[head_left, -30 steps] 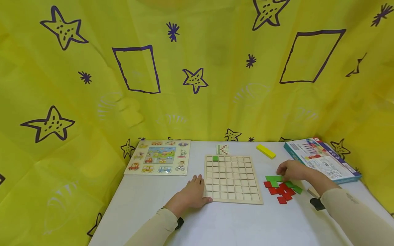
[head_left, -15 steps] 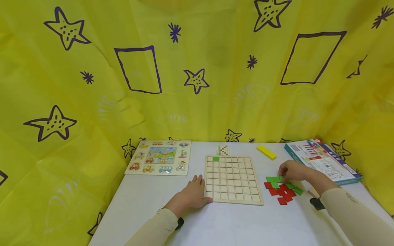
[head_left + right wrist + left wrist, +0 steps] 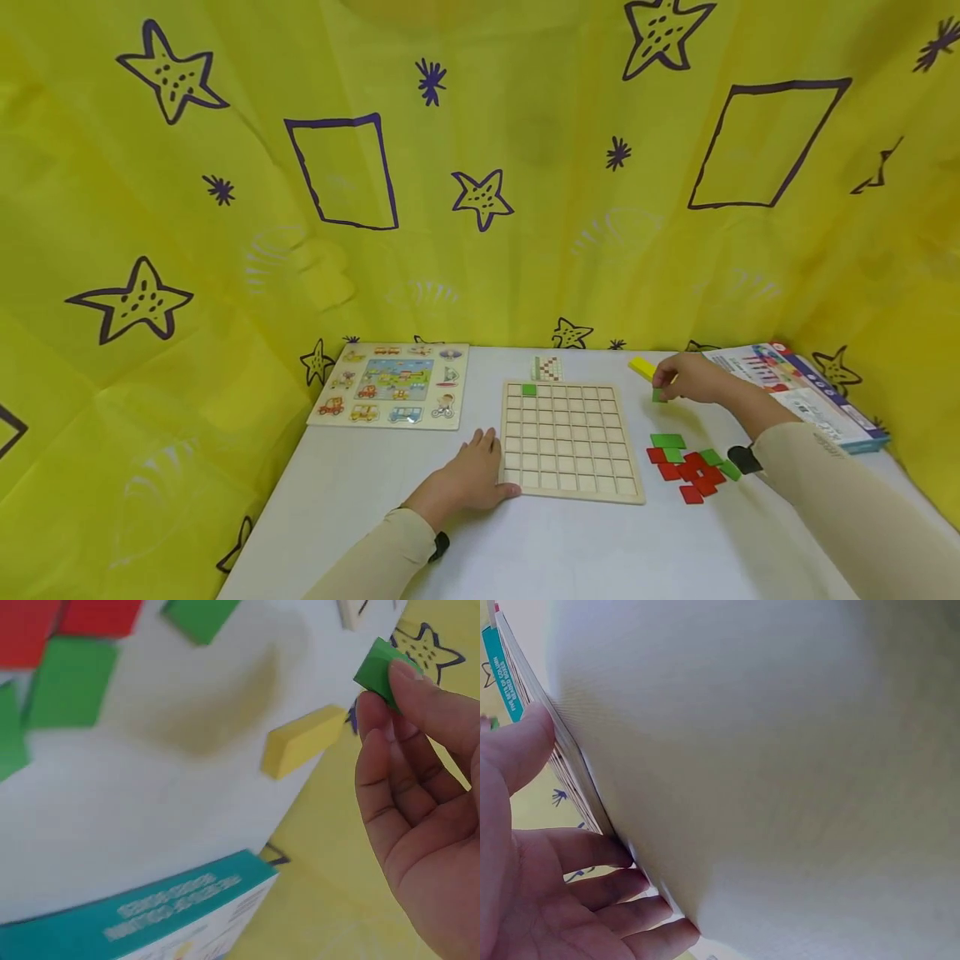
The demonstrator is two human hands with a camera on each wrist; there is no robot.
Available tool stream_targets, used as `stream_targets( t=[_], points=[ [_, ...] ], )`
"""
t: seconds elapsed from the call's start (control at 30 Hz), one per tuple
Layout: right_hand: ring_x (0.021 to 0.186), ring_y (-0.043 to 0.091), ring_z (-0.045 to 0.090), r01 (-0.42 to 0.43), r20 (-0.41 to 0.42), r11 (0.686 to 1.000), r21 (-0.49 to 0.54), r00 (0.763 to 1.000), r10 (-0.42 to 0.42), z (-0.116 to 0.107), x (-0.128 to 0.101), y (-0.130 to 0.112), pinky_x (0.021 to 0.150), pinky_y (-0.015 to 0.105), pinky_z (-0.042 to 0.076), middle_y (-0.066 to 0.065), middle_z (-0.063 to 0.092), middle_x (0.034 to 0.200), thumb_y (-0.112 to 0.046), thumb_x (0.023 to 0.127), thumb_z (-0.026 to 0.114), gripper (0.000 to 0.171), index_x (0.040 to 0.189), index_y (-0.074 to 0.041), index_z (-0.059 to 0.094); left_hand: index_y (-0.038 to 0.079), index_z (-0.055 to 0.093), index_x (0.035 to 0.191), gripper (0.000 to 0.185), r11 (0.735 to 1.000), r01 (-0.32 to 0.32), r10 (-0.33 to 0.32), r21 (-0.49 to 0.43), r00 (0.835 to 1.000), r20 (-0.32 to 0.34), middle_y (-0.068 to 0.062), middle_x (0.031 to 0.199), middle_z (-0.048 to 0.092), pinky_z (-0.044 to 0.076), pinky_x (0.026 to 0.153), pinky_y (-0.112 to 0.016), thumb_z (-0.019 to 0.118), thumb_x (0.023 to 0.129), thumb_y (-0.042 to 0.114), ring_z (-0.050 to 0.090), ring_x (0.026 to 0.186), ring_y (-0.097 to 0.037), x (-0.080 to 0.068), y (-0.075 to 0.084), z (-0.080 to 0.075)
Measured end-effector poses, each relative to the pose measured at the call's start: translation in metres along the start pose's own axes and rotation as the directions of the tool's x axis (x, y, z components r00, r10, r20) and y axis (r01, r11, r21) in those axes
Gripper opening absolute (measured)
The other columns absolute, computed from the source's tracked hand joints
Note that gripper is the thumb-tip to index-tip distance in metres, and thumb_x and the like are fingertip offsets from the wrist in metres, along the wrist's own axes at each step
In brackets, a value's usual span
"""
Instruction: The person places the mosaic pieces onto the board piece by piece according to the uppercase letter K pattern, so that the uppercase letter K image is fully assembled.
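Note:
My right hand (image 3: 692,379) pinches a green square tile (image 3: 379,669) between thumb and fingertips, held above the table near a yellow block (image 3: 642,367). My left hand (image 3: 472,473) touches the left edge of a wooden grid board (image 3: 572,442), its thumb at the lower left corner and its fingers straight on the table. One green tile (image 3: 529,390) sits in the board's top row, second cell from the left. Right of the board lie loose red tiles (image 3: 692,495) and green tiles (image 3: 667,441). A small pattern card (image 3: 547,368) lies behind the board.
A picture puzzle board (image 3: 390,387) with vehicle pieces lies at the back left of the white table (image 3: 360,483). On the right is a flat box (image 3: 810,400) with a teal side. A yellow patterned cloth (image 3: 525,275) stands behind the table.
My right hand has lifted from the tile pile with a green tile and moved up and slightly left, toward the yellow block. My left hand stays at the board's edge.

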State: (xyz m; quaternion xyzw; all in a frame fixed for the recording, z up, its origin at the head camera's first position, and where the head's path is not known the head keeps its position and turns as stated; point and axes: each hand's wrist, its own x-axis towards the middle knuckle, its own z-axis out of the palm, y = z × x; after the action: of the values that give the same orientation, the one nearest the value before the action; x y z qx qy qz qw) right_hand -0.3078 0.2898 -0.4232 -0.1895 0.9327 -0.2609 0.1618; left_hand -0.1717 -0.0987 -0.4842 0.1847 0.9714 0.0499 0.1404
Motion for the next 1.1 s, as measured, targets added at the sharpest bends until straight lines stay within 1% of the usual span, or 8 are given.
stream_targets(
  t=[0.13, 0.27, 0.33, 0.43, 0.63, 0.77, 1.0, 1.1],
  points=[
    [0.075, 0.022, 0.057, 0.034, -0.044, 0.999, 0.005, 0.998, -0.034, 0.003, 0.016, -0.016, 0.064, 0.034, 0.05, 0.004, 0.065, 0.087, -0.005, 0.09, 0.074, 0.007, 0.095, -0.004, 0.07, -0.008, 0.038, 0.15, 0.091, 1.0, 0.003, -0.002, 0.011, 1.0, -0.006, -0.023, 0.159, 0.031, 0.033, 0.115, -0.049, 0.058, 0.095, 0.061, 0.026, 0.148, -0.039, 0.001, 0.001, -0.002],
    [0.078, 0.025, 0.059, 0.072, -0.064, 0.997, 0.038, 0.995, -0.07, 0.012, 0.028, -0.033, 0.067, 0.035, 0.051, 0.006, 0.066, 0.088, -0.004, 0.091, 0.072, 0.006, 0.096, -0.002, 0.07, -0.008, 0.038, 0.15, 0.091, 1.0, 0.008, -0.009, 0.006, 1.0, 0.006, -0.022, 0.159, 0.031, 0.034, 0.115, -0.049, 0.059, 0.094, 0.061, 0.026, 0.148, -0.039, 0.001, 0.002, -0.002],
    [0.08, 0.025, 0.06, 0.087, -0.07, 0.995, 0.058, 0.994, -0.083, 0.018, 0.033, -0.041, 0.07, 0.035, 0.051, 0.007, 0.066, 0.09, -0.003, 0.091, 0.072, 0.006, 0.097, -0.002, 0.07, -0.007, 0.038, 0.151, 0.092, 1.0, 0.01, -0.01, 0.004, 1.0, 0.013, -0.022, 0.16, 0.031, 0.034, 0.115, -0.049, 0.059, 0.094, 0.061, 0.026, 0.148, -0.039, 0.0, 0.004, -0.002],
    [0.081, 0.024, 0.06, 0.097, -0.075, 0.993, 0.067, 0.993, -0.092, 0.028, 0.042, -0.052, 0.07, 0.035, 0.052, 0.008, 0.065, 0.092, -0.003, 0.092, 0.072, 0.006, 0.097, -0.002, 0.07, -0.007, 0.038, 0.15, 0.092, 1.0, 0.014, -0.014, 0.002, 1.0, 0.013, -0.022, 0.159, 0.031, 0.034, 0.115, -0.049, 0.059, 0.094, 0.061, 0.027, 0.148, -0.039, -0.002, 0.005, 0.0],
    [0.082, 0.021, 0.059, 0.14, -0.066, 0.988, 0.065, 0.989, -0.135, 0.045, 0.057, -0.068, 0.07, 0.034, 0.051, 0.007, 0.067, 0.092, -0.003, 0.091, 0.073, 0.005, 0.096, -0.003, 0.072, -0.008, 0.038, 0.15, 0.092, 0.999, 0.022, -0.022, -0.025, 1.0, 0.015, -0.022, 0.16, 0.031, 0.032, 0.116, -0.049, 0.06, 0.093, 0.06, 0.026, 0.148, -0.039, -0.005, 0.006, 0.0],
    [0.083, 0.021, 0.059, 0.167, -0.048, 0.984, 0.066, 0.985, -0.164, 0.055, 0.067, -0.078, 0.069, 0.034, 0.05, 0.005, 0.066, 0.092, -0.005, 0.092, 0.073, 0.004, 0.096, -0.005, 0.072, -0.008, 0.039, 0.15, 0.092, 1.0, 0.022, -0.022, -0.017, 1.0, 0.014, -0.022, 0.159, 0.031, 0.033, 0.116, -0.049, 0.06, 0.093, 0.061, 0.027, 0.148, -0.039, -0.006, 0.006, 0.0],
    [0.087, 0.021, 0.058, 0.204, -0.015, 0.971, 0.126, 0.979, -0.203, 0.069, 0.081, -0.098, 0.071, 0.035, 0.051, 0.007, 0.066, 0.097, -0.002, 0.092, 0.071, 0.007, 0.099, -0.003, 0.072, -0.007, 0.039, 0.15, 0.092, 0.999, 0.026, -0.026, -0.022, 1.0, 0.004, -0.022, 0.159, 0.032, 0.033, 0.116, -0.048, 0.061, 0.093, 0.061, 0.027, 0.148, -0.038, -0.005, 0.004, -0.001],
    [0.088, 0.02, 0.059, 0.227, -0.024, 0.967, 0.12, 0.974, -0.225, 0.075, 0.088, -0.105, 0.072, 0.035, 0.051, 0.005, 0.066, 0.096, -0.002, 0.092, 0.072, 0.007, 0.099, -0.004, 0.072, -0.007, 0.039, 0.15, 0.091, 0.999, 0.029, -0.029, -0.027, 1.0, -0.003, -0.022, 0.159, 0.032, 0.032, 0.116, -0.049, 0.061, 0.093, 0.061, 0.027, 0.148, -0.038, -0.003, 0.003, -0.002]
  ],
)
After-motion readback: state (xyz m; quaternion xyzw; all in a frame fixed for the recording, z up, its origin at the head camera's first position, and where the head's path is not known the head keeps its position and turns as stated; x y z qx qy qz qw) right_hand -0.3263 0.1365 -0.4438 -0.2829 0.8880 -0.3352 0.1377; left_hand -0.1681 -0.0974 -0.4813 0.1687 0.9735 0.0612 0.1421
